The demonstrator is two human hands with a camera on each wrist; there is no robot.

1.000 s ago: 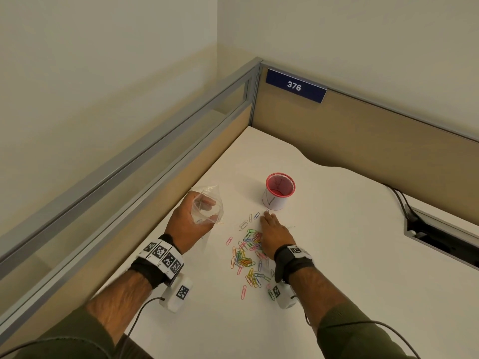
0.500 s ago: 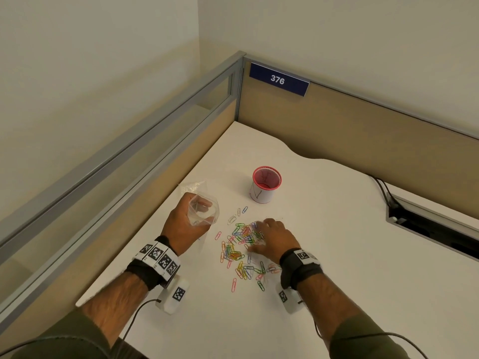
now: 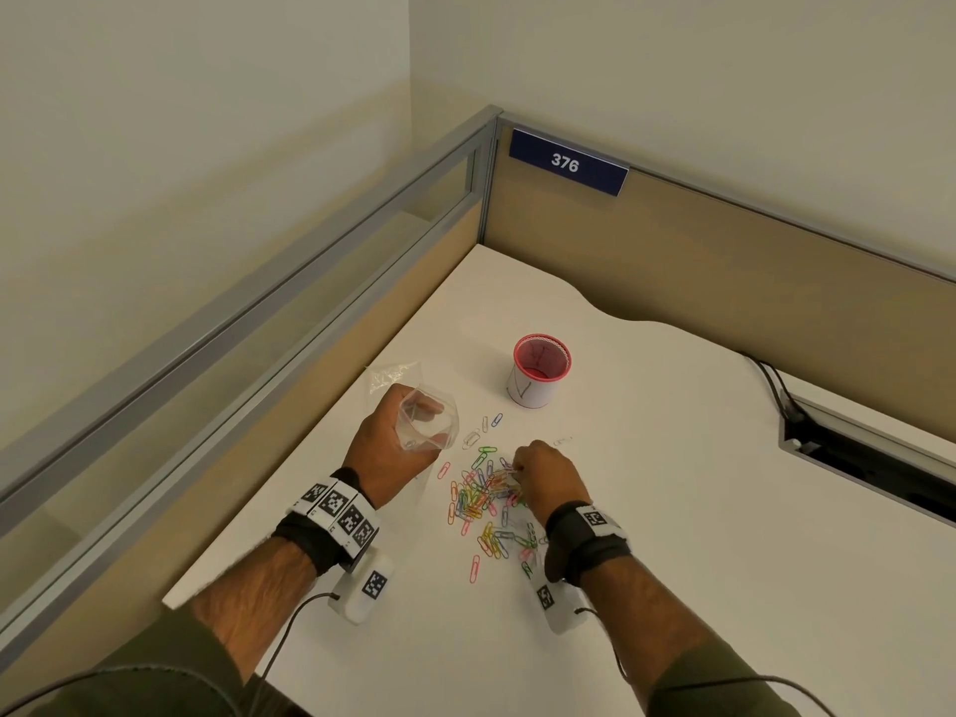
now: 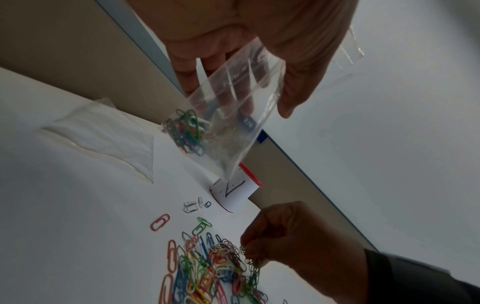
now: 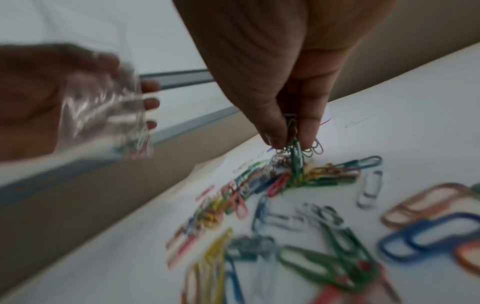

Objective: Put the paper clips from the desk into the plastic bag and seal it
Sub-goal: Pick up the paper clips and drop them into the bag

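Note:
Several coloured paper clips (image 3: pixel 483 501) lie in a loose heap on the white desk (image 3: pixel 672 535). My left hand (image 3: pixel 398 447) grips a clear plastic bag (image 3: pixel 427 424) above the desk, its mouth held open toward the heap. The left wrist view shows the bag (image 4: pixel 228 107) with several clips (image 4: pixel 187 131) inside it. My right hand (image 3: pixel 543 478) pinches a small bunch of clips (image 5: pixel 296 148) at the heap's far edge, lifted just off the desk. The right wrist view is blurred.
A white cup with a red rim (image 3: pixel 538 370) stands beyond the heap. A second flat clear bag (image 3: pixel 393 375) lies behind my left hand. Partition walls (image 3: pixel 724 261) bound the desk at left and back. A cable slot (image 3: pixel 869 458) opens at the right.
My right hand went from lying flat on the heap to curling its fingers and pinching up a bunch of clips. The left hand kept the bag in about the same place.

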